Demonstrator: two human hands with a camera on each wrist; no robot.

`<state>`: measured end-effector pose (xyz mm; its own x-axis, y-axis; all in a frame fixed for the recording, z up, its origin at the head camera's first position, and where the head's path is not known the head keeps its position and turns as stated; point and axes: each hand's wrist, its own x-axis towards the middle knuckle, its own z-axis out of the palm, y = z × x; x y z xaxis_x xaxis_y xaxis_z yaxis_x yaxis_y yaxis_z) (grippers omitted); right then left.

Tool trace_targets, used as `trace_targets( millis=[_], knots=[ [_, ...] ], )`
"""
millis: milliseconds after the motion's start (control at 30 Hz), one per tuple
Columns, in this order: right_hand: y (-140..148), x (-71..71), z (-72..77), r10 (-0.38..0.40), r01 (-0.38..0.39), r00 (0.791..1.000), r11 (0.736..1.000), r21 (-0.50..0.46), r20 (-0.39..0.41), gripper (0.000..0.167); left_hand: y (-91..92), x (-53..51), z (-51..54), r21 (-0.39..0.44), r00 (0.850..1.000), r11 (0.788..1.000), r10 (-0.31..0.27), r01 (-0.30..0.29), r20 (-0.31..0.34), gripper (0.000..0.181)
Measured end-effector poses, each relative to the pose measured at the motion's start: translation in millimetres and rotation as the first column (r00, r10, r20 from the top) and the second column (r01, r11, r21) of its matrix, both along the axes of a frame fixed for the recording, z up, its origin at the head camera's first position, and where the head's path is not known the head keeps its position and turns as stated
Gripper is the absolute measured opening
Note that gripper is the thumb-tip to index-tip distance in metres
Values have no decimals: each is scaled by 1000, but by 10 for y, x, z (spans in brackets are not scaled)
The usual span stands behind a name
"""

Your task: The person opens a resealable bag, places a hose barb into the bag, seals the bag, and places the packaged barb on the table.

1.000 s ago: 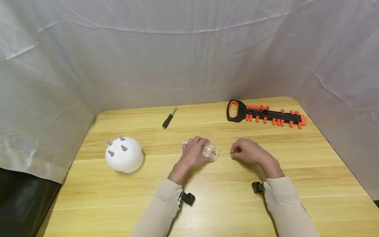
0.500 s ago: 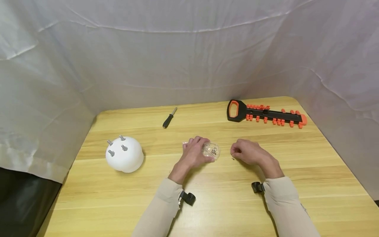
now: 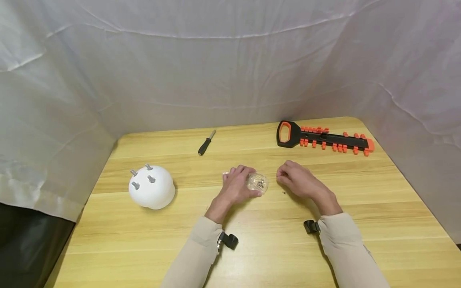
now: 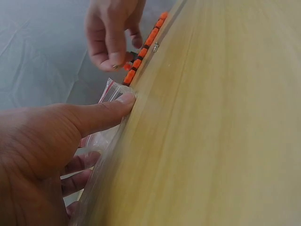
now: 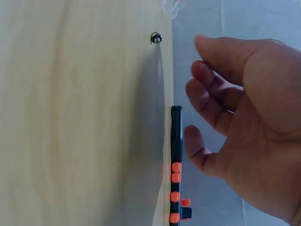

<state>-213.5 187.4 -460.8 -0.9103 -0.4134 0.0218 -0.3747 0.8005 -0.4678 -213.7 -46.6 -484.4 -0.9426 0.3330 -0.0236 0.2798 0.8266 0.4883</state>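
Observation:
My left hand (image 3: 236,185) holds a clear plastic zip bag (image 3: 260,182) on the table, thumb on the near side and fingers on the far side. Several small dark metal parts show inside the bag. Just right of it, my right hand (image 3: 299,181) is raised above the table with thumb and forefinger together. In the left wrist view a tiny brass-coloured metal piece (image 4: 115,67) shows at those fingertips; its kind is too small to tell. A small metal fastener (image 5: 156,38), like a bit or screw, lies on the table below the right hand.
A white rounded object (image 3: 153,192) with several grey pegs stands at the left. A black-handled screwdriver (image 3: 206,144) lies near the back edge. At the back right lies a black rack (image 3: 338,141) with orange clips. Grey cloth (image 3: 230,72) hangs behind the table.
My right hand has lifted and shifted slightly left and away from me, off the spot where the small fastener lies, now uncovered. My left hand has stayed on the bag.

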Motion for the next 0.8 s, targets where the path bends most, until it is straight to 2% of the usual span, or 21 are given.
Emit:
trace_targets(
  millis=[133,367,800],
  knots=[
    [-94,-37,10,8,-8,1000,1000,-12,-12,7,-5,-4,3,-6,1000,1000,1,-1,-4,78],
    [-258,-71,-13,40,-40,999,999,-34,11,8,-3,11,-5,-2,1000,1000,-6,6,-14,77],
    [-423,-132,-12,75,-76,995,997,17,64,7,-6,18,19,-6,1000,1000,-4,4,-12,78]
  ],
)
